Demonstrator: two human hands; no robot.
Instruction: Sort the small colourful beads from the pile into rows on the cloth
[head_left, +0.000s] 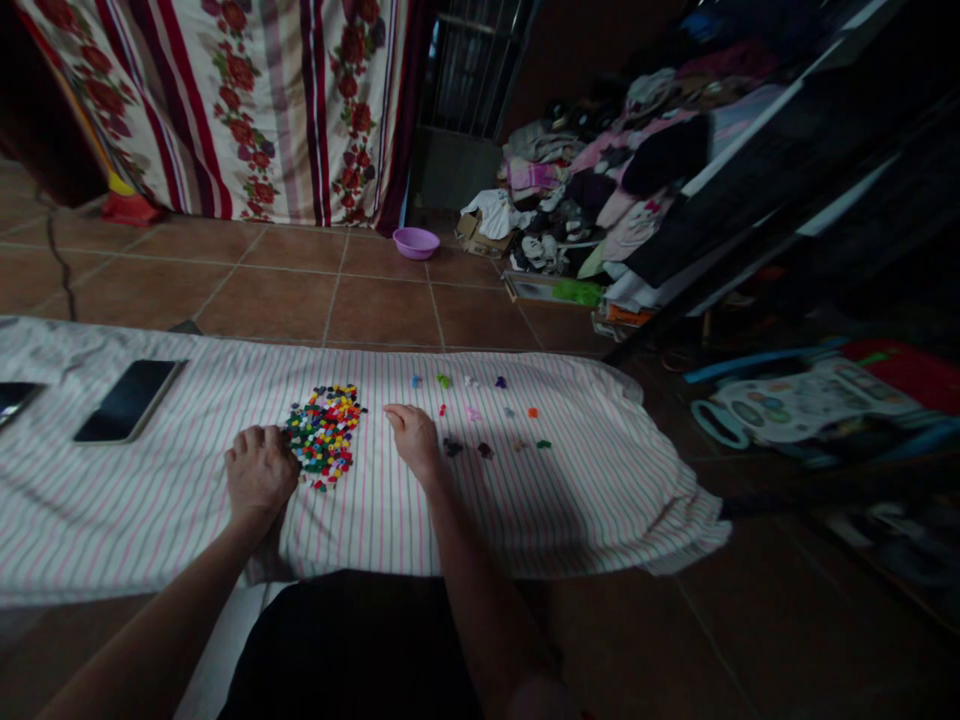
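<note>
A pile of small multicoloured pieces (326, 435) lies on the striped cloth (375, 540). At the pile's left edge rests my left hand (261, 468), its fingers curled down; whatever might be beneath them is hidden. My right hand (412, 436) is between the pile and the sorted groups, thumb and forefinger pinched together, and anything between them is too small to make out. Right of it stand small single-colour groups in rows, among them blue (416, 381), lime green (443, 381), purple (501, 382), red (442, 411), pink (473, 413), orange (532, 412) and dark green (544, 445).
A black-screened phone (129, 402) lies on the cloth at the left, with another dark device (16, 400) at the frame edge. Beyond, a purple basin (416, 243) sits on the tiled floor near heaped clothes (577, 190). A baby walker-like item (817, 400) is at the right.
</note>
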